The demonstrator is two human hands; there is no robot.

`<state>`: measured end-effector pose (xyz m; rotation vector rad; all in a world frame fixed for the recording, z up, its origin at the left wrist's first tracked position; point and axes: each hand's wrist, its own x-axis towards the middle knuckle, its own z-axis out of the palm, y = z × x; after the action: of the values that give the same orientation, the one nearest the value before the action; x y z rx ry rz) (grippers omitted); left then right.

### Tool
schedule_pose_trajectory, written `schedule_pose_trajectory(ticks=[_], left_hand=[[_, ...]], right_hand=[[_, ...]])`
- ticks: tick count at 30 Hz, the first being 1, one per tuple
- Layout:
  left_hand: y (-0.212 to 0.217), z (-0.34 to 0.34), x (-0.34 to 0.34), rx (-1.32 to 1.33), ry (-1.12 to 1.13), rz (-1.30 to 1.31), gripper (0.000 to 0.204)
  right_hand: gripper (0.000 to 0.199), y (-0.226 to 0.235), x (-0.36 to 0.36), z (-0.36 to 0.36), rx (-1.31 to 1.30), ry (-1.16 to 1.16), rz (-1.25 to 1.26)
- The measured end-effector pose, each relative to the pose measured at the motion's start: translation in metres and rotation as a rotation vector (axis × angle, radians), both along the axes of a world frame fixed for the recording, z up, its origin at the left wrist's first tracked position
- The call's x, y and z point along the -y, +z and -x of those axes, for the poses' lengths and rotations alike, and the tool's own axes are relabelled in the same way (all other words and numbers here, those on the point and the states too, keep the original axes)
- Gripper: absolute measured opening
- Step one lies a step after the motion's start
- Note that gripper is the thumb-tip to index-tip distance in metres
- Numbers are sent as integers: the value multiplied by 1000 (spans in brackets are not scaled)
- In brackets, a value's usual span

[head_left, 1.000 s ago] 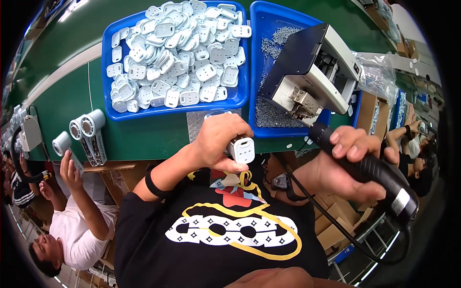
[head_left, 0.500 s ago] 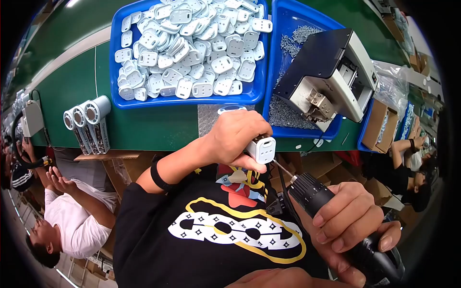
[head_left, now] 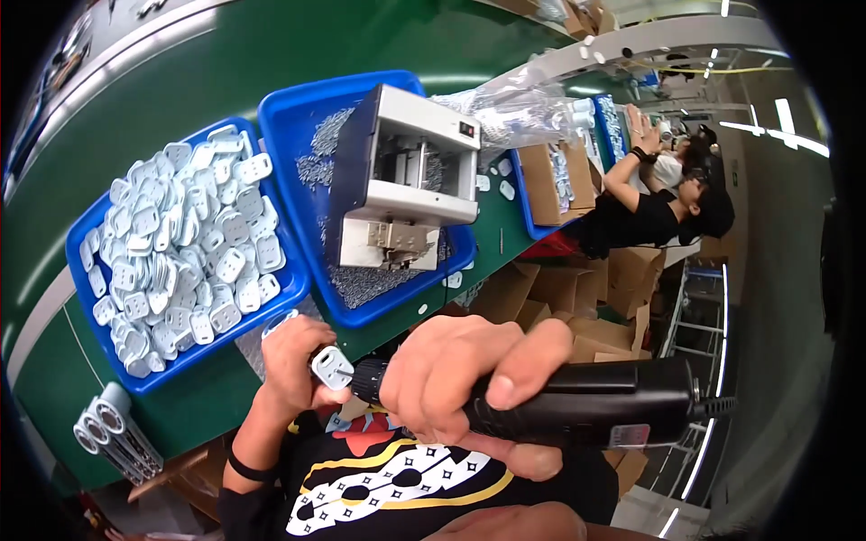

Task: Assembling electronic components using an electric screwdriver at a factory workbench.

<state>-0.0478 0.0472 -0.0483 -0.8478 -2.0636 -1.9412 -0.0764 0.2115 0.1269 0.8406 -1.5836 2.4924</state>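
My left hand [head_left: 296, 361] is closed around a small white part with a rounded-square plate [head_left: 328, 364], which has a slot and small holes in its face. The plate is turned toward the tool in the other hand. My right hand [head_left: 469, 379] wraps round a black electric screwdriver [head_left: 586, 397], held roughly level with its cable end to the right. The bit reaches the plate's face; whether it sits in a screw cannot be made out. Just beyond my left hand lies another pale plate [head_left: 278, 323], partly hidden by the fingers.
A blue tray [head_left: 302, 293] heaped with white plates [head_left: 189, 243] is at the left. Beside it, a blue tray [head_left: 271, 108] of loose screws holds a black-and-white screw feeder [head_left: 424, 180]. Grey-white cylinders [head_left: 113, 428] stand lower left. A co-worker [head_left: 640, 212] sits beyond a cardboard box [head_left: 541, 185].
My view has swung to the right, so trays and feeder appear farther left. The screwdriver bit, formerly just short of the white part, now meets its plate, and the tool lies more level.
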Motion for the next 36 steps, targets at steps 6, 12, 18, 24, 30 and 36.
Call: schedule_pose_trajectory(ticks=[6, 12, 18, 24, 30, 36], left_hand=[[7, 4, 0, 46, -18, 84, 67], [18, 6, -2, 26, 10, 138, 61], [16, 3, -5, -57, 84, 98, 58], [10, 1, -3, -67, 63, 111, 64], [10, 3, -4, -72, 58, 90, 64], [12, 4, -4, -62, 48, 94, 64]], right_hand=[[45, 1, 4, -7, 101, -20, 94], [63, 5, 0, 6, -45, 127, 48], [22, 3, -18, 11, -47, 283, -19], [24, 0, -12, 11, -103, 274, -45], [22, -5, -13, 14, -144, 280, -5], [16, -7, -19, 24, -89, 330, 18]])
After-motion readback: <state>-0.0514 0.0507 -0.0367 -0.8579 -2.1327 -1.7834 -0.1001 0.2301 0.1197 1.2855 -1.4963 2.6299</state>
